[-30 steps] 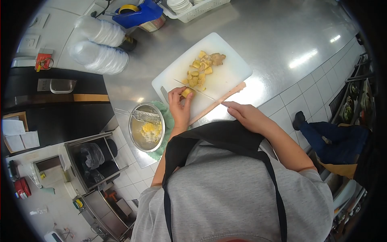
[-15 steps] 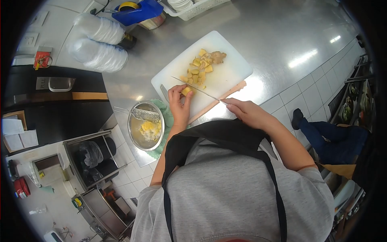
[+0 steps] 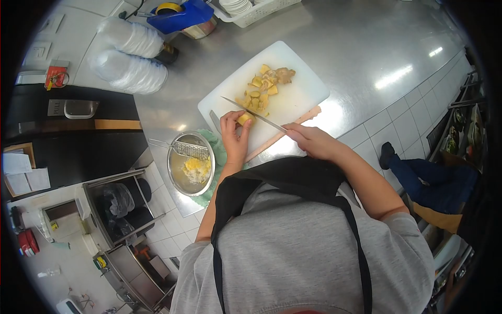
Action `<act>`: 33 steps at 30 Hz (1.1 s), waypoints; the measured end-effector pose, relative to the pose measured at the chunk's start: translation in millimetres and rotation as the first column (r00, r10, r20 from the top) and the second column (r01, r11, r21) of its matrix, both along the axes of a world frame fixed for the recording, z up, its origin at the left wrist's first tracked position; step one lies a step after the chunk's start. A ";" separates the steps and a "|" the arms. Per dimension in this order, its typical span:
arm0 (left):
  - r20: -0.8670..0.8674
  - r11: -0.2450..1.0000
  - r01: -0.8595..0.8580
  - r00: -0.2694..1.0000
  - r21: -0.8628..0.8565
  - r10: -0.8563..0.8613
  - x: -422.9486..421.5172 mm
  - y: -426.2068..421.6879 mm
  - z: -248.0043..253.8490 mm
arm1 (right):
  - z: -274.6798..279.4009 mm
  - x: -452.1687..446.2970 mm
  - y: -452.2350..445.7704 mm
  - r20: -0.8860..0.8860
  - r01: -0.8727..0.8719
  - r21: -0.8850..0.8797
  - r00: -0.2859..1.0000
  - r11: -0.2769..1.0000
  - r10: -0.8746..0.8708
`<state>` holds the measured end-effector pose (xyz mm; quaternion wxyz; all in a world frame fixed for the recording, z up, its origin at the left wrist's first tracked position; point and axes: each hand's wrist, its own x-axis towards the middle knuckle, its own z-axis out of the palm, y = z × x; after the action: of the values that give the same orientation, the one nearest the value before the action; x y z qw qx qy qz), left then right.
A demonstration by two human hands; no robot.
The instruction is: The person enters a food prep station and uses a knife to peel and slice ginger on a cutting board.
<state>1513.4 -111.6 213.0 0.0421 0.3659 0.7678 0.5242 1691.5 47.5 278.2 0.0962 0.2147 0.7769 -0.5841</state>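
On the near left part of the white cutting board [image 3: 293, 94], my left hand [image 3: 234, 137] is closed on a yellow ginger piece [image 3: 244, 119]. My right hand [image 3: 312, 140] grips a knife [image 3: 265, 121] by its handle, the blade slanting up and left across the board, beside the held piece. Several cut ginger pieces [image 3: 255, 94] and a knobbly unpeeled-looking piece [image 3: 285, 75] lie beyond the blade. A second blade [image 3: 215, 121] rests at the board's left edge. Along the near edge runs a pinkish strip [image 3: 272, 139].
A metal bowl [image 3: 178, 168] with a grater [image 3: 189, 150] and grated food [image 3: 197, 170] stands left on a green cloth [image 3: 216, 149]. Wrapped stacks [image 3: 128, 72], a blue container [image 3: 183, 17] and a white basket [image 3: 253, 13] stand behind. Another person's legs [image 3: 426, 178] show at right.
My right hand has moved slightly up and left with the knife. The blade now lies closer to the held piece. My left hand stays nearly in place.
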 end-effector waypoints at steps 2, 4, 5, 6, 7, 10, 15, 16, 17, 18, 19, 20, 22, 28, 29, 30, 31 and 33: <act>-0.012 1.000 -0.011 1.000 -0.018 0.011 1.1 -0.3 -0.2 | 22.7 6.8 1.4 0.061 0.015 -0.064 0.998 0.998 -0.011; -0.050 0.998 -0.021 0.999 -0.059 0.018 0.2 -0.4 -0.3 | 37.0 9.8 0.6 0.257 0.027 -0.129 0.966 0.991 0.007; -0.050 0.998 -0.021 0.999 -0.059 0.018 0.8 0.2 -0.1 | 36.0 10.3 -1.7 0.257 0.027 -0.129 0.966 0.991 0.007; -0.044 0.998 -0.037 0.998 -0.048 0.035 2.3 1.3 -0.2 | 32.9 10.8 -4.4 0.230 0.022 -0.105 0.973 0.994 0.003; -0.037 0.998 -0.053 0.998 -0.037 0.051 3.4 2.3 -0.4 | 28.3 10.6 -6.4 0.203 0.018 -0.082 0.979 0.996 -0.001; -0.054 0.998 -0.050 0.997 -0.048 0.047 2.8 2.5 -0.3 | -12.9 -1.8 -17.1 -0.106 0.023 0.083 0.994 0.996 -0.014; -0.031 0.999 -0.023 0.999 -0.029 0.022 1.1 1.4 0.7 | 7.8 -16.2 -9.4 0.086 0.028 -0.047 0.996 0.999 -0.024; -0.018 1.000 -0.013 1.000 -0.023 0.012 1.7 1.8 2.4 | 7.9 -16.0 -8.8 0.093 0.029 -0.060 0.995 0.998 -0.023; -0.020 1.000 -0.012 1.000 -0.024 0.011 2.3 2.3 4.0 | 8.1 -15.8 -8.3 0.100 0.030 -0.074 0.995 0.997 -0.023; -0.009 0.999 -0.011 1.000 -0.044 0.011 2.8 2.6 5.7 | 6.4 -16.3 -7.3 0.077 0.011 -0.049 0.997 0.999 -0.007; 0.002 0.998 -0.010 1.000 -0.066 0.010 3.4 2.4 7.9 | 0.3 -15.5 -7.6 0.065 0.002 -0.038 0.998 0.999 0.001; 0.000 0.998 -0.010 1.000 -0.067 0.011 3.2 1.0 7.1 | -5.8 -14.7 -8.1 0.053 -0.007 -0.027 0.999 1.000 0.009; 0.113 1.000 -0.004 0.994 -0.019 0.007 2.2 -1.0 5.1 | -23.5 -14.8 -8.9 -0.119 -0.009 0.101 0.993 0.995 0.021; 0.287 0.988 0.007 0.956 0.155 -0.052 1.8 -16.1 -4.3 | -8.9 2.8 -2.2 -0.120 0.024 0.126 0.993 0.992 -0.009; 0.286 0.987 0.006 0.957 0.158 -0.052 2.9 -17.4 -3.8 | -7.7 5.7 -1.2 -0.121 0.022 0.129 0.993 0.991 -0.007; 0.239 0.992 -0.001 0.971 0.124 -0.029 4.5 -19.7 -3.2 | -6.6 9.6 -2.6 -0.145 0.012 0.177 0.989 0.984 0.014; 0.192 0.996 -0.011 0.981 0.090 -0.007 6.0 -21.1 -2.3 | -5.9 13.5 -5.1 -0.167 0.002 0.224 0.985 0.975 0.037; 0.188 0.992 -0.055 0.982 0.116 0.032 10.1 -18.1 -3.0 | -4.9 20.5 -10.5 -0.155 -0.025 0.285 0.985 0.958 0.072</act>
<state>1523.4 -129.7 210.0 0.0802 0.3004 0.7353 0.6022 1712.0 37.0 273.3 0.0146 0.1585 0.8625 -0.4804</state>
